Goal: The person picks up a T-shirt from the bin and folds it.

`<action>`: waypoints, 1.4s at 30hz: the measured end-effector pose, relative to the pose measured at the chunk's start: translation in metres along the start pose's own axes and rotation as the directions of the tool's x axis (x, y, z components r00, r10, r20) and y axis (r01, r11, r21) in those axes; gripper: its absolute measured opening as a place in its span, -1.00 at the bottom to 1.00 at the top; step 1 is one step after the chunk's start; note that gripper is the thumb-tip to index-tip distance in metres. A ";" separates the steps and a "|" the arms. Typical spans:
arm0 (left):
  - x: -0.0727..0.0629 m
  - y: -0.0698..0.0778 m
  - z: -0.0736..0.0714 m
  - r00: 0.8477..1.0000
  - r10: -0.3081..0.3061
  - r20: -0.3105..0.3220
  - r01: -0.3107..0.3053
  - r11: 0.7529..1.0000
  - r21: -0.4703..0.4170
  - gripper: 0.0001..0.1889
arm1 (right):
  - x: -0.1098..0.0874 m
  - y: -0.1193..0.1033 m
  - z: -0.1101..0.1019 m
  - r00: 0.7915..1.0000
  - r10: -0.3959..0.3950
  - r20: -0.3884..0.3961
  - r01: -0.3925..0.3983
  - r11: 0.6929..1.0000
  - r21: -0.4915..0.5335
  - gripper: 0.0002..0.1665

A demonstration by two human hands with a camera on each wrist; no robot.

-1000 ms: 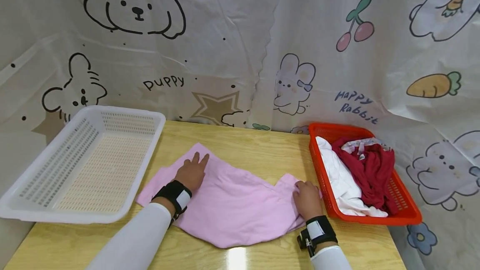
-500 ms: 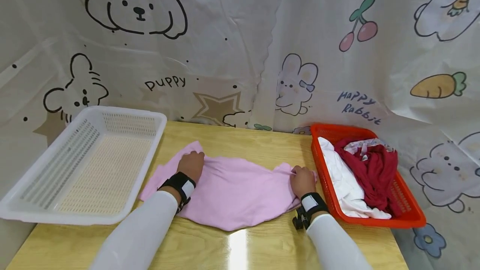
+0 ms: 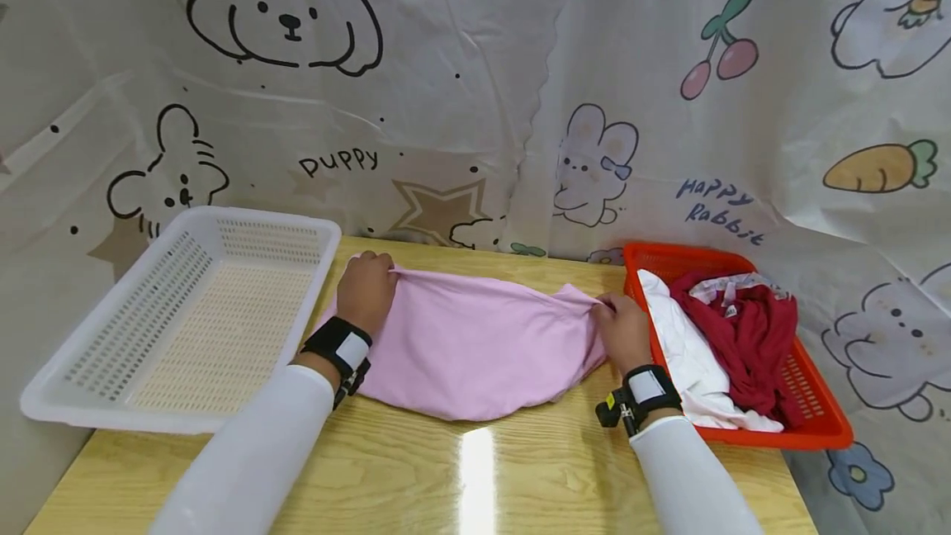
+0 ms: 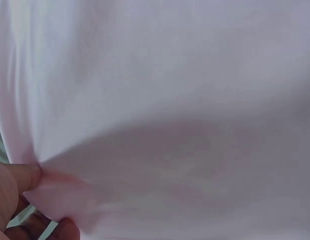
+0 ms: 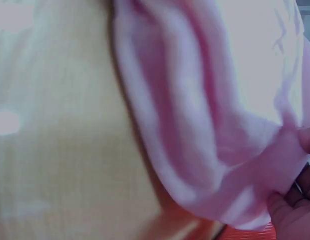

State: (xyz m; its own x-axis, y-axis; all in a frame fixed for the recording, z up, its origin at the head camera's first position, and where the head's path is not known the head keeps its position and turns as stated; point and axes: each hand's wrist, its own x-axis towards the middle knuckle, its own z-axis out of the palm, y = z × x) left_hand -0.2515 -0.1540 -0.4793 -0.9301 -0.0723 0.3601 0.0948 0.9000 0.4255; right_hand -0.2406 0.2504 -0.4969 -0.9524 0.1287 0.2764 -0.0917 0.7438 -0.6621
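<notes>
A pink shirt (image 3: 483, 345) is stretched sideways between both hands above the table, its far edge pulled taut and its lower part sagging toward the near side. At its left end, my left hand (image 3: 366, 291) grips the far edge; the left wrist view shows the thumb and fingers pinching the fabric (image 4: 155, 100). The right hand (image 3: 624, 329) pinches the other end close to the red basket. In the right wrist view, the shirt (image 5: 195, 100) hangs in soft folds from the right fingers (image 5: 282, 205). Part of the left end is hidden behind the left hand.
A white plastic basket (image 3: 300, 329) with nothing in it stands on the left. On the right, a red basket (image 3: 813, 428) holds a white cloth (image 3: 687, 353) and a dark red garment (image 3: 743, 337). A printed curtain (image 3: 475, 89) backs the wooden table (image 3: 401, 477).
Both hands went from lying spread on the pink shirt to gripping its far edge. They have moved away from me and slightly apart, drawing the shirt toward the curtain and lifting its edge.
</notes>
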 end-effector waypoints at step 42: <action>-0.086 -0.014 -0.014 0.953 0.080 0.293 -0.060 0.995 -0.076 -0.84 | -0.070 -0.039 -0.010 0.938 -0.178 0.297 0.231 0.961 -0.153 -0.85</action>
State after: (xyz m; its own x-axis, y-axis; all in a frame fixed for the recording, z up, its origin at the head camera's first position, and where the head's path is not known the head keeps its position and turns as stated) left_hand -0.1678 -0.1666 -0.5045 -0.9825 0.1288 0.1342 0.1772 0.8675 0.4648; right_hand -0.1673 0.2185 -0.4837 -0.9634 -0.2068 0.1703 -0.2637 0.8446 -0.4660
